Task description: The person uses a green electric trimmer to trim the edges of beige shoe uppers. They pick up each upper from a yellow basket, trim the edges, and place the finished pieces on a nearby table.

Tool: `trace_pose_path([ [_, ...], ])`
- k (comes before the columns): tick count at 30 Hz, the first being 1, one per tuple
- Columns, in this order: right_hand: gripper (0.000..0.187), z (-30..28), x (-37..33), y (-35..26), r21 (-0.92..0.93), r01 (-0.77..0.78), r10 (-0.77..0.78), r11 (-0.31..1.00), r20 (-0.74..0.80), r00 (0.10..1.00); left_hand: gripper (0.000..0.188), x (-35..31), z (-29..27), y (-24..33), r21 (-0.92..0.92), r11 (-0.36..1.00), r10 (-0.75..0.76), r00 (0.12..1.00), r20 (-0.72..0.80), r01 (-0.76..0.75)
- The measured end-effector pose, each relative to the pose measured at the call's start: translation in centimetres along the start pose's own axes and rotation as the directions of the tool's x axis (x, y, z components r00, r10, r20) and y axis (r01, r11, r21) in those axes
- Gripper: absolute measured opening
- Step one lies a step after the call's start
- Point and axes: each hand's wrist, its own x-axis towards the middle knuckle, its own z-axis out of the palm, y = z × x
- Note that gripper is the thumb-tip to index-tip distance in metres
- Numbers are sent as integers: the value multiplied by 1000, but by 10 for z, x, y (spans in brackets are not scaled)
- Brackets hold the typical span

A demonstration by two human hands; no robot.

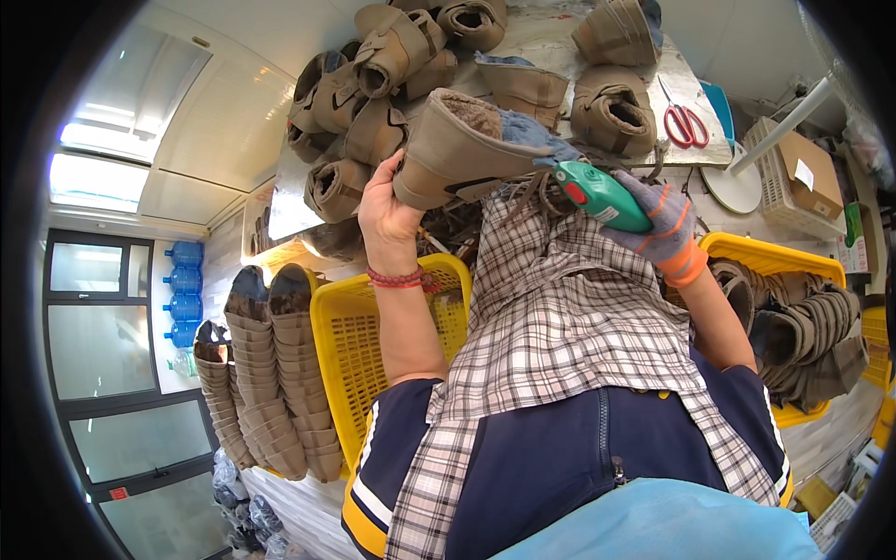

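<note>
My bare left hand [387, 201] is closed round the heel end of a brown shoe upper [462, 154] with fuzzy lining and a blue-grey edge. In my right hand [658, 224], gloved in grey and orange, is a green handheld power trimmer [602, 194] with a red button. Its front end meets the blue-grey edge of the upper; whether it touches, I cannot tell. The tool's tip is hidden. Behind my left hand, more brown shoe uppers [383, 56] are heaped on the worktable [686, 89]. Red-handled scissors [684, 121] lie at the table's right.
A yellow basket [350, 345] stands left of my lap. Another yellow basket [807, 261], at right, holds stacked uppers [793, 327]. Tall stacks of uppers [280, 373] rise at far left, near blue water bottles [184, 280]. A cardboard box [810, 173] sits beyond a white pole [784, 126].
</note>
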Motion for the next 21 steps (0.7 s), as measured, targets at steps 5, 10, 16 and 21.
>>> trace_pose_path([
  [5, 67, 6, 9, -9, 54, 1, -1, 999, -5, 1000, 36, -10, 15, -20, 14, 1000, 25, 998, 63, -26],
  [10, 68, 14, 16, -16, 133, -41, 40, 990, 9, 999, 41, -23, 25, -40, 189, 951, 212, 960, 184, -246],
  [16, 67, 19, 29, -30, 302, -223, 198, 927, 111, 974, 50, -30, 21, -53, 345, 805, 389, 868, 308, -483],
  [21, 67, 26, 36, -33, 440, -342, 292, 831, 179, 940, 52, -27, 14, -62, 498, 647, 432, 816, 384, -577],
])
